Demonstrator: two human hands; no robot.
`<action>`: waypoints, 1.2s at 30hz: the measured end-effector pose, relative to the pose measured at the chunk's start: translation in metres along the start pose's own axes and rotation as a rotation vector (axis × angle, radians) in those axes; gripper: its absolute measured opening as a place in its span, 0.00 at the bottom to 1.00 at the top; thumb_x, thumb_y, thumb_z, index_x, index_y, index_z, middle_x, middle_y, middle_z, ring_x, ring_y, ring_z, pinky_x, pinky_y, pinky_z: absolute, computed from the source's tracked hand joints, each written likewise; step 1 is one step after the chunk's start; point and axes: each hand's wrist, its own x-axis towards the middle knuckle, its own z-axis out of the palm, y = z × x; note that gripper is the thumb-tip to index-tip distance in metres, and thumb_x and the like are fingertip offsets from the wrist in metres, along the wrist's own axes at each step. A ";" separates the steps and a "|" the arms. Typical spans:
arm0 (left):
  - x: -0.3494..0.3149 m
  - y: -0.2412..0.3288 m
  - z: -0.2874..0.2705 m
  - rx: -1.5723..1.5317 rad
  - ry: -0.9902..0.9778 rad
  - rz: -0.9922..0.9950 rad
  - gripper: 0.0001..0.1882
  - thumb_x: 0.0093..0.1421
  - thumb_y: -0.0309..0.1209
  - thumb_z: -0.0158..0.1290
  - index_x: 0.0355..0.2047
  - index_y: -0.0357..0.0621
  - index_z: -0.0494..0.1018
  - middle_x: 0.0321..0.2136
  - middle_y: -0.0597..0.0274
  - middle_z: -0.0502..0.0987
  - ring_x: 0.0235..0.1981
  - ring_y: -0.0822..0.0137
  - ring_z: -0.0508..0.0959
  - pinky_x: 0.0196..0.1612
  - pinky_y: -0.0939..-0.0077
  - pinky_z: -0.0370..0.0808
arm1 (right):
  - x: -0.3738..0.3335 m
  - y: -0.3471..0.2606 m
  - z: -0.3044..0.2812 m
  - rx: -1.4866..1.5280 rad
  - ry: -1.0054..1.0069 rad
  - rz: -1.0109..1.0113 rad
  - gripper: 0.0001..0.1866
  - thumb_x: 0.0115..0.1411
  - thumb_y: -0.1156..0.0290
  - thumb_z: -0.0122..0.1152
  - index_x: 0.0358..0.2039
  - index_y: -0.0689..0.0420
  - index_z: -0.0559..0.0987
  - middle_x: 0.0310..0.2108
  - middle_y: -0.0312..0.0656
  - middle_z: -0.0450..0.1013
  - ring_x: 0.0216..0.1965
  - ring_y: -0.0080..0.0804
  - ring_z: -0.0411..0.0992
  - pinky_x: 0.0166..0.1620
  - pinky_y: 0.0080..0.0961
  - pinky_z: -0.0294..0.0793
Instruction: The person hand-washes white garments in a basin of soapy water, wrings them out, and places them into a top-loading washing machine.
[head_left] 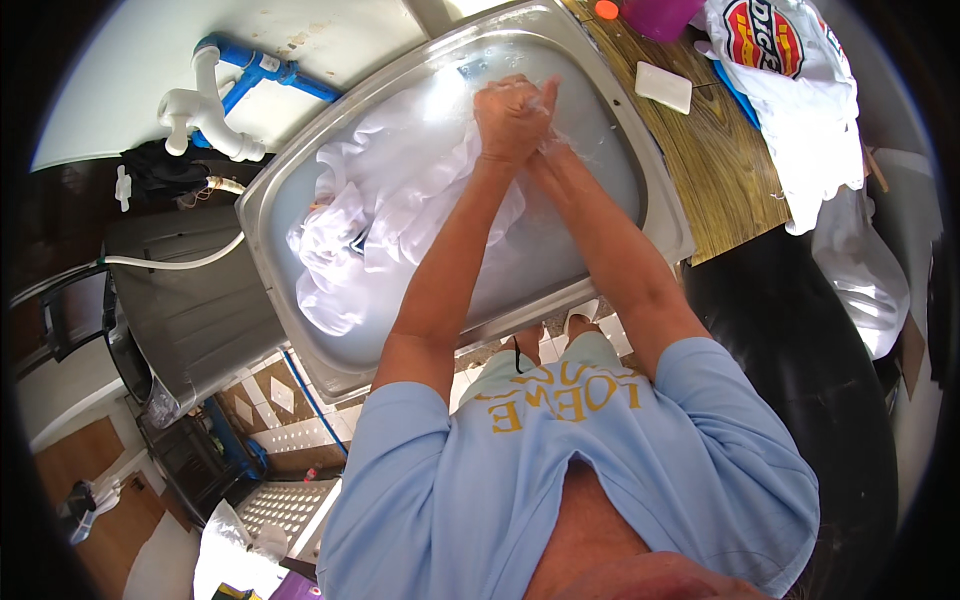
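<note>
A metal basin of cloudy water holds wet white cloth; beside it, a wood-grain tabletop carries a pale bar, orange cap, purple container and overhanging white garment.

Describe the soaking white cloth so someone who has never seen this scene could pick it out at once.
Find the big metal sink holding cloudy water. Mainly in its left half, reaching beneath the left forearm, lies the bunched white cloth. Unlike the white printed garment on the wooden counter at right, it is wet and partly submerged.

Cloth lies in the sink, left of the counter.
</note>
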 end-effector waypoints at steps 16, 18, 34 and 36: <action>0.006 -0.086 -0.085 -0.084 -0.063 -0.436 0.24 0.54 0.43 0.61 0.12 0.42 0.65 0.09 0.72 0.60 0.15 0.79 0.57 0.17 0.80 0.57 | -0.017 -0.030 0.054 -0.541 0.473 -0.299 0.18 0.53 0.59 0.65 0.33 0.61 0.74 0.28 0.40 0.72 0.30 0.34 0.73 0.34 0.34 0.74; -0.001 -0.066 -0.095 0.096 -0.272 -0.411 0.24 0.53 0.47 0.60 0.16 0.38 0.70 0.11 0.65 0.67 0.16 0.73 0.64 0.21 0.74 0.63 | -0.014 -0.049 0.034 -1.097 0.599 -0.404 0.11 0.50 0.65 0.66 0.25 0.58 0.76 0.26 0.39 0.73 0.29 0.34 0.73 0.32 0.33 0.75; -0.003 0.022 -0.021 -0.723 -0.149 -0.268 0.09 0.50 0.27 0.56 0.16 0.36 0.73 0.27 0.63 0.77 0.28 0.73 0.73 0.33 0.79 0.69 | -0.012 -0.014 -0.001 -0.335 -0.197 -0.155 0.12 0.62 0.64 0.51 0.42 0.57 0.72 0.38 0.37 0.71 0.40 0.23 0.69 0.42 0.21 0.69; -0.018 0.038 0.005 -0.364 -0.233 -0.108 0.13 0.51 0.28 0.56 0.13 0.36 0.70 0.21 0.64 0.76 0.21 0.73 0.72 0.27 0.78 0.69 | -0.006 -0.014 -0.039 -0.128 -0.248 -0.085 0.16 0.64 0.62 0.46 0.47 0.57 0.70 0.41 0.37 0.68 0.43 0.23 0.67 0.46 0.23 0.68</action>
